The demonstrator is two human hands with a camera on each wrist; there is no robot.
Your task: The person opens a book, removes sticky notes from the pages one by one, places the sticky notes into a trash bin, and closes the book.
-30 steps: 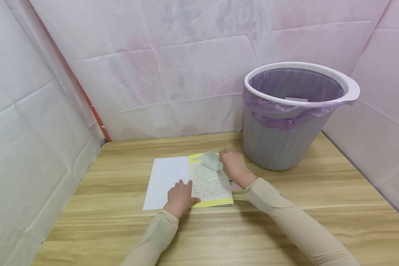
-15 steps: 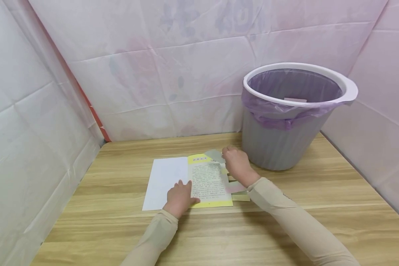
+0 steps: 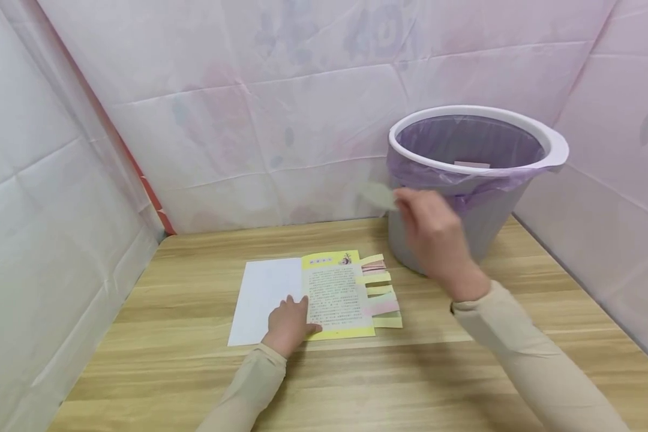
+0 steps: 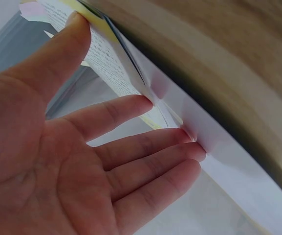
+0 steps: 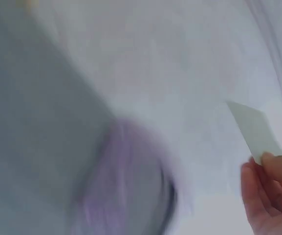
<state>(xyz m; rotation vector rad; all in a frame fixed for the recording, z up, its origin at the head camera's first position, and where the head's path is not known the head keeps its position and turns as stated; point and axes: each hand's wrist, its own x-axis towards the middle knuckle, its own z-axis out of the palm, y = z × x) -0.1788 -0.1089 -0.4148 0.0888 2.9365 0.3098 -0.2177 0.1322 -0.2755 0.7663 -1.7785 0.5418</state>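
Observation:
An open booklet (image 3: 332, 294) with a printed, yellow-edged right page and a blank white left page lies on the table. Pressing it near the fold is my left hand (image 3: 287, 324), fingers extended; the left wrist view shows the thumb on the printed page and fingertips on the white one. My right hand (image 3: 437, 237) is raised in front of the trash bin (image 3: 467, 198), pinching a pale green sticky note (image 3: 378, 195) between thumb and fingers. In the right wrist view the sticky note (image 5: 255, 129) stands out from the fingertips.
Several coloured paper tabs (image 3: 378, 291) stick out from the booklet's right edge. The grey bin has a white rim and a purple liner bag (image 3: 410, 171); a pale pink slip (image 3: 472, 164) shows inside. Fabric sheets (image 3: 205, 132) enclose the wooden table (image 3: 194, 390).
My right hand has peeled the green sticky note off the printed page and lifted it up toward the bin. My left hand has stayed on the booklet.

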